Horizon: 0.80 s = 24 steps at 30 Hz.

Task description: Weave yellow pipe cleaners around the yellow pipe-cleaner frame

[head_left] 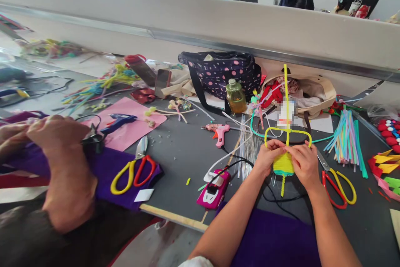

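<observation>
Between my two hands is a yellow pipe-cleaner figure, with a wrapped body, a teal lower edge, a tall straight stem at the top and a short one below. My left hand pinches its left side, fingertips near the centre. On the other side my right hand grips it, the thumb and fingers meeting by the middle stem. Curved yellow arms reach out above both hands. Red-and-yellow scissors lie right of my right hand. Thin clear sticks lie left of my left hand.
A pink glue gun, a magenta car-shaped device and black cables are to the left. Behind are a dark patterned bag, a bottle and a cream bag. A co-worker's arm is at far left, near other scissors.
</observation>
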Motion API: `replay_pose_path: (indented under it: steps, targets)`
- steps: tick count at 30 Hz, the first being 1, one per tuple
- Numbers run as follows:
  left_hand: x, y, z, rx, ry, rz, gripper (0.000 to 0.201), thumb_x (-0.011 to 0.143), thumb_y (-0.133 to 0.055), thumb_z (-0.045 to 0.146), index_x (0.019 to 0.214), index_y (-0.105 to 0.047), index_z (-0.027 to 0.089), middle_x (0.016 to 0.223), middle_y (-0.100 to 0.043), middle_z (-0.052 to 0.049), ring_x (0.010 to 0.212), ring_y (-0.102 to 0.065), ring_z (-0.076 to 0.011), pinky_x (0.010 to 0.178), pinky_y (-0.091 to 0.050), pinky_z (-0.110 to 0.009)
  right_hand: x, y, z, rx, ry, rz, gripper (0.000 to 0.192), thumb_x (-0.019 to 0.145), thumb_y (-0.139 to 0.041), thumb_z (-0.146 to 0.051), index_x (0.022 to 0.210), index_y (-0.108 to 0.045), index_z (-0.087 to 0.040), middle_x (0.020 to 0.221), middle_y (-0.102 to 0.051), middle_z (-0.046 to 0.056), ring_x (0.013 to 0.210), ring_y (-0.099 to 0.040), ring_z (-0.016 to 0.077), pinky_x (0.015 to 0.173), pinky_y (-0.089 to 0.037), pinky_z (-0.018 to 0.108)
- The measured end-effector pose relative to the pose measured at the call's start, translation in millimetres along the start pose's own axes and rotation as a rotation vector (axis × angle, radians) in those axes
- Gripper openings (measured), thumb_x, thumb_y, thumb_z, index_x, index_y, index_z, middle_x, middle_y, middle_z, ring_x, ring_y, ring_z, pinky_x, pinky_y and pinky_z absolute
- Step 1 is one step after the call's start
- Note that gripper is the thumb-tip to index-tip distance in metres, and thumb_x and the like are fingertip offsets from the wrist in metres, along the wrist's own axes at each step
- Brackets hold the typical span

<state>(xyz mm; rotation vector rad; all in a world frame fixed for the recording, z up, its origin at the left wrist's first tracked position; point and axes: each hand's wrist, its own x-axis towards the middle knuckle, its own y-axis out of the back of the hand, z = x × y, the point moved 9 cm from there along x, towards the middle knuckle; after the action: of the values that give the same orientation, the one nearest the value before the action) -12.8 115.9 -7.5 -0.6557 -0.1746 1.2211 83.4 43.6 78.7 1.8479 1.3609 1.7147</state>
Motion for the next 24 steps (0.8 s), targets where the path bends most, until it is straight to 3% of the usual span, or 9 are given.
replay_pose_path:
  steps: [6,15,24]
  targets:
    - [-1,-3.8,-3,-0.027,0.041,-0.039,0.032,0.05,-0.087,0.023,0.073,-0.067,0.014,0.068,-0.067,-0.001,0.06,-0.06,-0.0117,0.062,-0.045,-0.024,0,10,-1,-0.104,0.036,0.102,0.03,0.088,-0.053,-0.009,0.108,-0.067,-0.027,0.099,-0.065,0.005,0.095,-0.058,0.019,0.096,-0.036,0.041]
    - [-3,-15.1,-13,-0.106,0.136,-0.165,0.038,0.049,-0.085,0.013,0.085,-0.071,0.013,0.08,-0.07,-0.004,0.069,-0.063,-0.0127,0.072,-0.046,-0.026,1,22,-3,-0.24,0.046,0.159,0.018,0.088,-0.06,-0.017,0.095,-0.07,-0.03,0.105,-0.066,0.003,0.096,-0.057,0.0195,0.098,-0.031,0.044]
    - [-5,-13.1,-14,-0.161,0.084,-0.047,0.031,0.048,-0.082,0.013,0.078,-0.071,0.013,0.075,-0.069,-0.003,0.063,-0.062,-0.0129,0.066,-0.047,-0.027,4,22,-4,-0.207,-0.029,0.153,0.007,0.088,-0.06,-0.02,0.085,-0.065,-0.024,0.094,-0.069,0.002,0.09,-0.059,0.019,0.098,-0.03,0.045]
